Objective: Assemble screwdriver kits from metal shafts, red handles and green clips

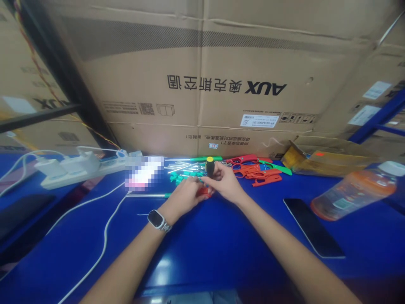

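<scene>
My right hand [227,180] is closed around an upright screwdriver [209,166] with a black and yellow handle; its tip is hidden. My left hand [185,195], with a watch [156,219] on the wrist, grips a red plastic handle piece [204,192] beneath the screwdriver. Behind my hands lie several thin metal rods [180,166] and small teal plastic parts [177,178]. To the right is a pile of red handle casings [257,172] with trigger-like openings. A green-handled piece with a metal rod [148,195] lies left of my left hand.
A phone [311,228] and a tilted-looking bottle [354,192] are on the blue table [196,253] at right, before an open cardboard box [325,156]. At left are a power strip [85,171], white cables [106,236] and a blurred-out bright object [145,173]. A large carton [221,55] stands behind.
</scene>
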